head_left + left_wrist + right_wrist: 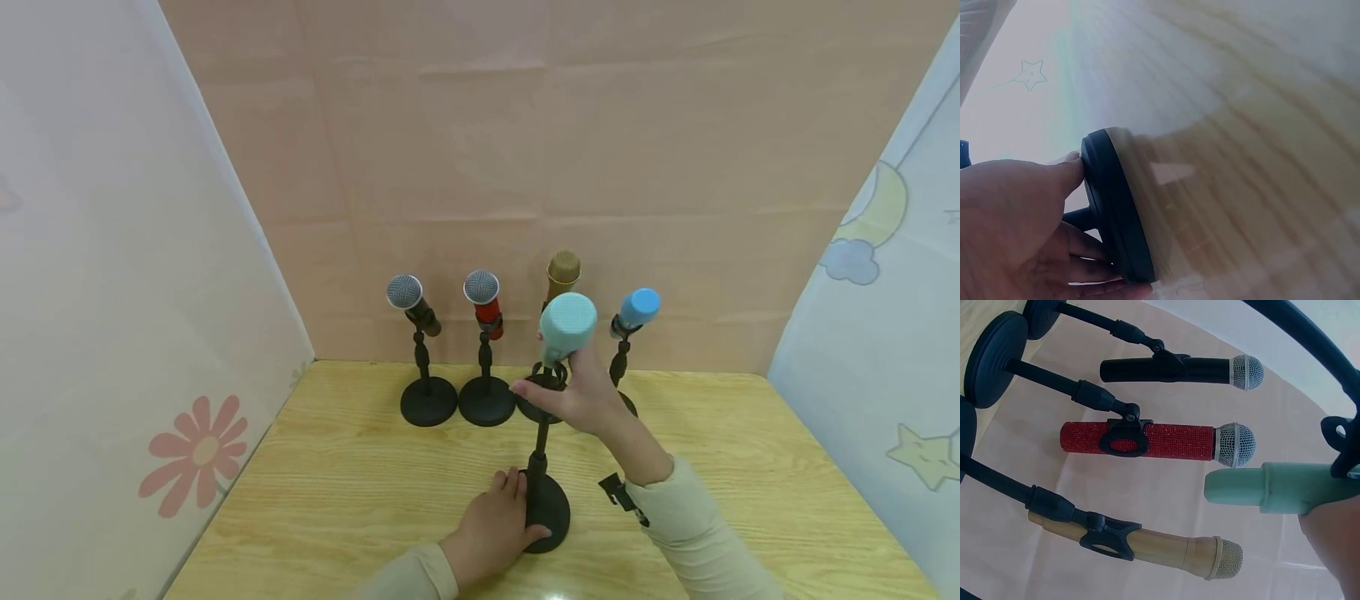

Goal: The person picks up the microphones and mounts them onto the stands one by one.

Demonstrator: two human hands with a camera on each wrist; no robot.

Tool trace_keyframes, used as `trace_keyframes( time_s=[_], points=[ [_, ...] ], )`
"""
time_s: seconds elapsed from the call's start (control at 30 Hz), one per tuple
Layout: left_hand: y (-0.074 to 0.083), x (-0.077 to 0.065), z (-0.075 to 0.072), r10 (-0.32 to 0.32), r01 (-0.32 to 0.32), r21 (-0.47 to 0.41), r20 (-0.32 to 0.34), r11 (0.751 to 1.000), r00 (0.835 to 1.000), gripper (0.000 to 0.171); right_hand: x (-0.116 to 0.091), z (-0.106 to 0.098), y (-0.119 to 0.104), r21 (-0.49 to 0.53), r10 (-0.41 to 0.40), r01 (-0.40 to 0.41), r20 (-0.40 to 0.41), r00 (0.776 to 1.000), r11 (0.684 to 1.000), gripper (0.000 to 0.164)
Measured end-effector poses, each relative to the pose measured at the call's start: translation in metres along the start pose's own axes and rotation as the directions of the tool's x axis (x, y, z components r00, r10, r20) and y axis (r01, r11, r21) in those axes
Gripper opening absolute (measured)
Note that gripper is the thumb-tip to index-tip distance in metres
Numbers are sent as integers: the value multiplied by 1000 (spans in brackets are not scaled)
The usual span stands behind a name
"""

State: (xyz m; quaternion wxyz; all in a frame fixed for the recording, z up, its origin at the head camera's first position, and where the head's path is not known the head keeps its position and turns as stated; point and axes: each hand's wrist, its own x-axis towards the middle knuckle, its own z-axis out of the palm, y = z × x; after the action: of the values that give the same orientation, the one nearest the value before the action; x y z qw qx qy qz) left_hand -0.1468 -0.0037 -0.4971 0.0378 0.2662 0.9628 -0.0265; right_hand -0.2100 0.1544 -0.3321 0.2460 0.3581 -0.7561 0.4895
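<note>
My right hand (pixel 588 400) grips a mint-green microphone (pixel 567 323) high in front of the back row. In the right wrist view, the microphone (pixel 1235 487) lies against the black clip (pixel 1342 437) of its stand, with part of my hand (pixel 1335 540) at its side. Below, my left hand (pixel 491 527) holds the stand's round black base (pixel 551 517) on the wooden table. The left wrist view has the thumb and fingers of that hand (pixel 1016 219) at either side of the base (pixel 1116 206), around the pole.
Along the back stand several more microphones on black stands: a black one (pixel 406 293), a red one (pixel 482 289), a gold one (pixel 564 268) and a blue one (pixel 640 308). A small black item (pixel 621 493) shows by my right sleeve. Walls (pixel 450 150) enclose the table (pixel 337 500).
</note>
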Motion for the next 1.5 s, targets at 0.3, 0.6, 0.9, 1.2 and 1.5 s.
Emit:
trace_keyframes(
  time_s=[0.3,0.6,0.9,1.2,1.5],
  points=[
    [4,-4,-1,29,-20,110,-84,994,996,83,-2,6,3,-50,-47,46,-22,999,998,54],
    [3,-4,0,42,-27,131,-113,991,993,82,0,11,5,-37,-101,99,-79,992,994,39],
    [2,-4,0,49,-32,148,-113,989,992,82,4,12,10,6,-165,167,-119,979,986,33],
    [1,-4,0,51,-39,113,-109,993,993,83,6,12,8,-9,-151,151,-116,982,988,39],
    [2,-4,-2,36,-29,76,-89,997,995,83,2,15,7,-17,-151,151,-213,965,988,41]
  ],
)
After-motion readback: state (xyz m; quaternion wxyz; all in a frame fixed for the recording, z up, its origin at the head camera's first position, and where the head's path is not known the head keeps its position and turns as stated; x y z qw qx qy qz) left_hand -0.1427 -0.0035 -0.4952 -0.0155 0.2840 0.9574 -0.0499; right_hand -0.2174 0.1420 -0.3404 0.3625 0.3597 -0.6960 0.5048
